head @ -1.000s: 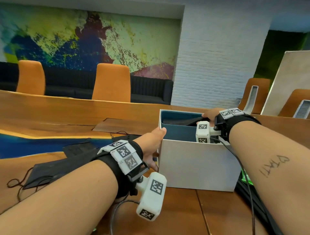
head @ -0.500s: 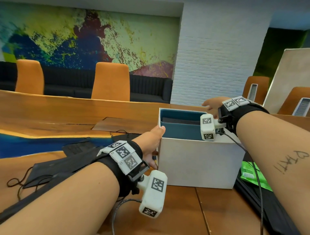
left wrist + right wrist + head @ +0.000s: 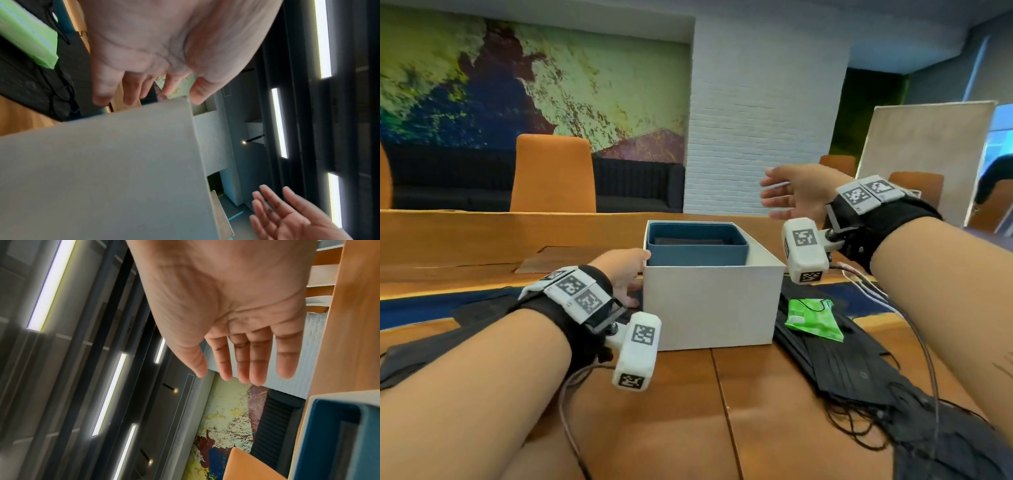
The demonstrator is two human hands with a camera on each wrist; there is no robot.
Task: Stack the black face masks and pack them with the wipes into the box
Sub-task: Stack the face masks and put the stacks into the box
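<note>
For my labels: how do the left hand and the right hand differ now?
The left hand touches the box's left side; the right hand touches nothing. The left hand is low, near the table; the right hand hangs higher, in the air, fingers straight. Both wear wrist cameras.

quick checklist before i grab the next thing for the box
1. Right hand empty and open above the box: ok.
2. Left hand resting against the box's left side to steady it: ok.
3. Box open on top: ok.
4. Room left inside: cannot tell; something dark already lies in it.
5. Wipes free to pick up, lying on the masks right of the box: ok.
6. All masks in one stack: not ok; loose masks lie left of the box too.
</note>
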